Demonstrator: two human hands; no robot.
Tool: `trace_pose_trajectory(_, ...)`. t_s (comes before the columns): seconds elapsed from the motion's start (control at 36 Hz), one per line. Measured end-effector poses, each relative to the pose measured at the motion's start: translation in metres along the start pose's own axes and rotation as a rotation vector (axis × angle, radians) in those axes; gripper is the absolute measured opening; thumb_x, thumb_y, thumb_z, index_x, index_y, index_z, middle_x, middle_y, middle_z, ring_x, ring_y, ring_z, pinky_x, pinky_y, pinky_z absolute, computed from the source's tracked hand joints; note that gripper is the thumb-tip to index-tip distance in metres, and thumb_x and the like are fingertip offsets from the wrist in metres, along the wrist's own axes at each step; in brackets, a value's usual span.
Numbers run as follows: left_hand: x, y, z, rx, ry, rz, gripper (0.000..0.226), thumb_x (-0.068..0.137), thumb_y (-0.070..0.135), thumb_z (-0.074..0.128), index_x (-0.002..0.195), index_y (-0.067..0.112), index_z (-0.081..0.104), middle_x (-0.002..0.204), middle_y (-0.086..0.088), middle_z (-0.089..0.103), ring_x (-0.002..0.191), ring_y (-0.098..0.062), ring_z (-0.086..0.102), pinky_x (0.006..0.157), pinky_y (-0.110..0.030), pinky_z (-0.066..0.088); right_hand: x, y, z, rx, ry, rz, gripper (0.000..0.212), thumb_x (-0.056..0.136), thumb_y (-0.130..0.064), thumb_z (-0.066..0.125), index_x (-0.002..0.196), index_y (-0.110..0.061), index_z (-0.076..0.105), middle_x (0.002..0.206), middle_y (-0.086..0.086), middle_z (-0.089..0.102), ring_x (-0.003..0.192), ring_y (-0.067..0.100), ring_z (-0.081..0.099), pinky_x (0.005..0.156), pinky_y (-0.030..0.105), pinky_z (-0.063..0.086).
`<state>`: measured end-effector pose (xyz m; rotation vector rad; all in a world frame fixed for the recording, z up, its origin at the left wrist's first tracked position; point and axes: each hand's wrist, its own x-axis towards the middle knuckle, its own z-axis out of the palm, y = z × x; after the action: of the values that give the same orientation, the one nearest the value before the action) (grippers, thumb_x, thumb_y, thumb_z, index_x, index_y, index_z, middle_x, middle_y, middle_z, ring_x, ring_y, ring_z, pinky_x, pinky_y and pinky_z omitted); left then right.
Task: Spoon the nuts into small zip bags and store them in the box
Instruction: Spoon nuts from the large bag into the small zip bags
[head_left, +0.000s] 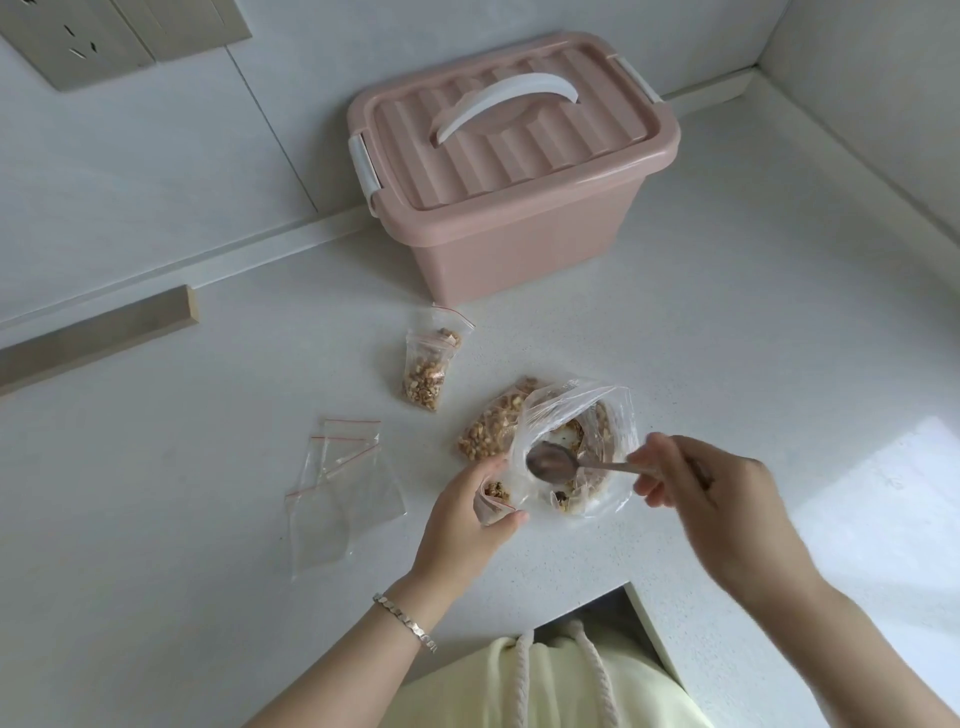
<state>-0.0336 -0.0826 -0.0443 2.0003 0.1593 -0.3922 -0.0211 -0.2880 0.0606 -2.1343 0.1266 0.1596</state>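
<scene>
My left hand (467, 512) grips a small zip bag (494, 500) with a few nuts in it, mouth turned toward the big bag. My right hand (701, 488) pinches the handle of a metal spoon (553, 462), whose empty bowl sits in the mouth of the large clear nut bag (582, 431). Two filled zip bags lie on the white counter: one (428, 366) near the box, another (493, 423) beside the large bag. The pink storage box (498, 171) stands at the back with its lid shut and latched.
Several empty zip bags (340, 480) lie left of my left hand. A wooden strip (98, 332) runs along the left wall. Walls enclose the corner behind and right of the box. The counter's front edge has a notch (631, 597) by my body.
</scene>
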Motion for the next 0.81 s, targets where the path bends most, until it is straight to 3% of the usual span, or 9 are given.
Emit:
trace_pose_trajectory(0.14,-0.002,-0.001,0.0,-0.004,0.007,0.003,0.057,0.076,0.014,0.074,0.118,0.038,0.043,0.12,0.02,0.048,0.111,0.01,0.042,0.085,0.007,0.026,0.008,0.042,-0.005,0.085,0.175,0.112,0.027,0.092,-0.032,0.043,0.078,-0.025,0.064,0.067,-0.002,0.068,0.063,0.006,0.063,0.063,0.015,0.051)
trace_pose_trajectory(0.25,-0.002,-0.001,0.0,0.01,-0.007,0.006,0.058,0.077,0.015,0.073,0.126,0.029,0.045,0.124,0.016,0.048,0.113,0.006,0.042,0.084,0.009,0.024,0.012,0.073,0.015,0.137,0.201,0.173,0.025,0.095,-0.023,0.043,0.085,-0.02,0.066,0.074,-0.004,0.068,0.068,0.01,0.063,0.066,0.014,0.05)
trace_pose_trajectory(0.33,-0.002,-0.001,-0.001,0.015,-0.009,0.003,0.059,0.078,0.015,0.073,0.129,0.024,0.046,0.123,0.016,0.048,0.115,0.003,0.042,0.083,0.009,0.025,0.013,0.082,0.034,0.151,0.21,0.159,0.025,0.096,-0.019,0.043,0.082,-0.028,0.062,0.077,-0.005,0.067,0.074,0.009,0.063,0.07,0.02,0.05)
trace_pose_trajectory(0.44,-0.003,-0.001,-0.002,0.018,-0.002,-0.003,0.058,0.077,0.015,0.073,0.128,0.024,0.046,0.125,0.014,0.05,0.116,0.002,0.044,0.085,0.008,0.025,0.017,0.091,0.052,0.094,0.218,0.063,0.019,0.094,-0.014,0.045,0.094,-0.015,0.064,0.081,-0.003,0.065,0.08,0.009,0.062,0.075,0.021,0.049)
trace_pose_trajectory(0.53,-0.003,-0.001,-0.002,0.02,0.003,-0.005,0.058,0.077,0.015,0.073,0.128,0.025,0.047,0.127,0.011,0.053,0.117,0.001,0.045,0.088,0.006,0.027,0.019,0.096,0.06,0.047,0.197,-0.006,0.022,0.093,-0.015,0.047,0.099,-0.008,0.067,0.084,-0.002,0.064,0.081,0.012,0.061,0.074,0.014,0.047)
trace_pose_trajectory(0.61,-0.003,-0.001,-0.003,0.027,0.003,-0.004,0.057,0.077,0.017,0.073,0.127,0.026,0.047,0.122,0.017,0.05,0.114,0.004,0.044,0.086,0.007,0.026,0.021,0.101,0.061,0.016,0.156,-0.021,0.022,0.093,-0.012,0.048,0.101,-0.006,0.067,0.083,-0.003,0.064,0.08,0.012,0.061,0.075,0.015,0.046)
trace_pose_trajectory(0.67,-0.002,-0.002,-0.004,0.028,0.002,-0.006,0.056,0.077,0.019,0.073,0.127,0.027,0.047,0.121,0.019,0.05,0.113,0.005,0.044,0.086,0.007,0.026,0.02,0.105,0.06,0.006,0.122,-0.023,0.021,0.092,-0.015,0.048,0.099,-0.011,0.067,0.081,-0.006,0.065,0.079,0.009,0.062,0.072,0.013,0.048)
trace_pose_trajectory(0.75,0.0,-0.005,-0.002,0.023,0.016,-0.013,0.055,0.077,0.02,0.074,0.125,0.028,0.049,0.125,0.015,0.054,0.115,0.003,0.046,0.09,0.004,0.028,0.013,0.108,0.059,0.067,0.036,-0.007,0.022,0.088,-0.036,0.044,0.094,-0.028,0.063,0.082,-0.013,0.067,0.076,0.003,0.064,0.071,0.01,0.05)
trace_pose_trajectory(0.81,0.0,-0.005,-0.001,0.02,0.023,-0.013,0.054,0.076,0.02,0.074,0.124,0.029,0.049,0.125,0.015,0.055,0.116,0.003,0.047,0.092,0.003,0.029,0.009,0.108,0.061,0.14,0.004,0.052,0.02,0.087,-0.037,0.044,0.09,-0.033,0.063,0.081,-0.01,0.069,0.076,0.004,0.065,0.07,0.012,0.051)
